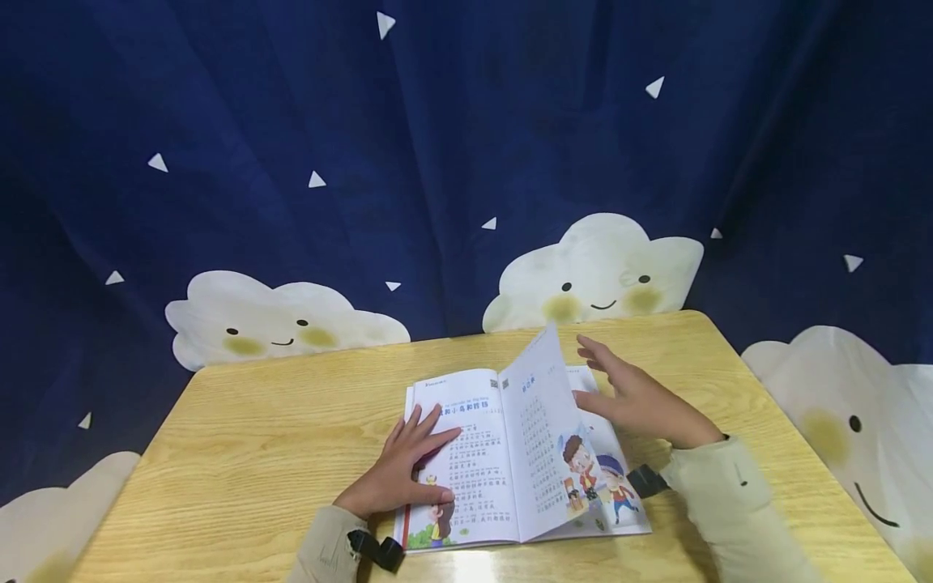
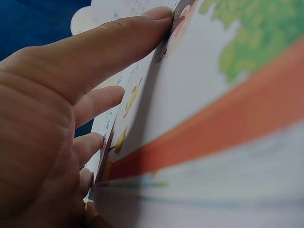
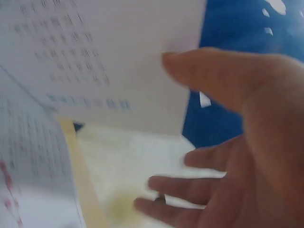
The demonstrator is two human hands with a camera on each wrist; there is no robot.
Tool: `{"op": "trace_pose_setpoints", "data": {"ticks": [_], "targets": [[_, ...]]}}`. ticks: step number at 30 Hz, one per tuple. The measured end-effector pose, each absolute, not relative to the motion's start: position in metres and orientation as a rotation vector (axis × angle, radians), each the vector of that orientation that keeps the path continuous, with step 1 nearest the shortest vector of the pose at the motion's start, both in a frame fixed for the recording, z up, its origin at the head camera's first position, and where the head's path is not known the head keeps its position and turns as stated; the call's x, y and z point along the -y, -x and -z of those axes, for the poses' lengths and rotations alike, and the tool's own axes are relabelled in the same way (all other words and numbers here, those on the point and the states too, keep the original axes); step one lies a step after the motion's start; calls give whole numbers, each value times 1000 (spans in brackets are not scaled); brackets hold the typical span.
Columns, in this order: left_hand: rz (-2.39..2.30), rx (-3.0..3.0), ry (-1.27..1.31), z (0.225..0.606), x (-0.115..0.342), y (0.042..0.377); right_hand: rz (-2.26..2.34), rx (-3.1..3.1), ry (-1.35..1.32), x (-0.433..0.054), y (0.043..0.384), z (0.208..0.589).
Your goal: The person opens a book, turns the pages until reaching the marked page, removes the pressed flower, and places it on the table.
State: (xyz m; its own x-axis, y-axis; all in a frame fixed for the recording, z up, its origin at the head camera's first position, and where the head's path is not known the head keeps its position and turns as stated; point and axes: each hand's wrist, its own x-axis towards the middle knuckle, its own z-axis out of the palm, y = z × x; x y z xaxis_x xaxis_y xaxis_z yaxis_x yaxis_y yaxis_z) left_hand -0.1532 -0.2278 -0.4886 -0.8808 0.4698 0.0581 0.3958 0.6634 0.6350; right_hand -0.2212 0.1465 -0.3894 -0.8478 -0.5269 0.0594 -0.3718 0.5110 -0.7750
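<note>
An open picture book [image 1: 474, 470] lies on the table, with printed text and cartoon children on its pages. My left hand [image 1: 408, 465] rests on the left page with its fingers spread; the thumb [image 2: 118, 40] lies along the paper in the left wrist view. One page [image 1: 539, 437] stands raised from the spine, tilted up over the right side. Beside its free edge is my right hand [image 1: 637, 401], fingers extended and apart. In the right wrist view, the right thumb [image 3: 204, 69] overlaps the raised page [image 3: 128, 71]; whether it touches the paper I cannot tell.
The wooden table [image 1: 255, 453] extends on both sides of the book. Behind it hangs a dark blue curtain [image 1: 437, 146] with white triangles and smiling clouds [image 1: 598, 267]. A black strap device [image 1: 375, 551] sits at the left wrist, another [image 1: 646, 480] at the right.
</note>
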Motion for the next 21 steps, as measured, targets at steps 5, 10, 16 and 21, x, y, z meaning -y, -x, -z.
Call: {"op": "trace_pose_setpoints", "data": {"ticks": [5, 10, 16, 21], "targets": [[-1005, -2770, -715, 489, 226, 154, 1118, -2486, 805, -127, 209, 387], [-1006, -2770, -704, 488, 225, 155, 1006, -2450, 947, -110, 200, 387], [-1014, -2777, -723, 488, 226, 156, 873, -2443, 913, -91, 190, 393], [-1026, -2775, -739, 492, 226, 156, 773, -2455, 905, -78, 183, 402]]}}
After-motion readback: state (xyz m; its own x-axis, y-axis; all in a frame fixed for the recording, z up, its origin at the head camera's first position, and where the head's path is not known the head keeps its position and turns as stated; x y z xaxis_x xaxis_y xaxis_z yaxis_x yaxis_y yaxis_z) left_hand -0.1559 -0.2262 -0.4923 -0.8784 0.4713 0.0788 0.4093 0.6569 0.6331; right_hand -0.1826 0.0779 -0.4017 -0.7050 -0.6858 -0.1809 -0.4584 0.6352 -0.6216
